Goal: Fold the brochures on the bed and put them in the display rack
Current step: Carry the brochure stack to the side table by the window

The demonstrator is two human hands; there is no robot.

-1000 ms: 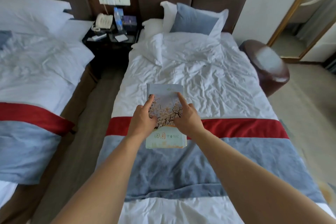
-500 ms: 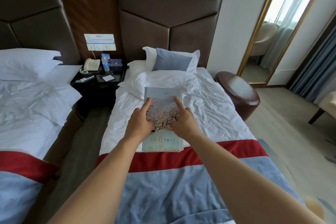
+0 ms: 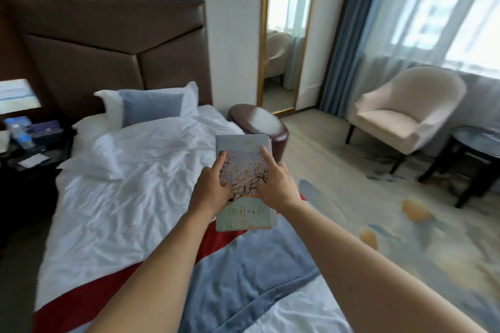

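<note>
A stack of folded brochures [image 3: 244, 213], pale green with a blossom-branch picture on the cover, is held up in the air over the right side of the bed [image 3: 130, 197]. My left hand [image 3: 211, 189] grips its left edge and my right hand [image 3: 276, 186] grips its right edge, index fingers stretched up along the cover. The display rack is not visible in the head view.
A brown round stool [image 3: 259, 123] stands right of the bed. Beyond it are a gold-framed mirror [image 3: 288, 38], a cream armchair [image 3: 403, 113] and a dark round side table [image 3: 476, 149]. A black nightstand [image 3: 29, 154] with a water bottle is at the left.
Both hands have lifted the brochure stack off the bed and carried it to the right. The view has swung right, bringing the armchair, side table and window into sight.
</note>
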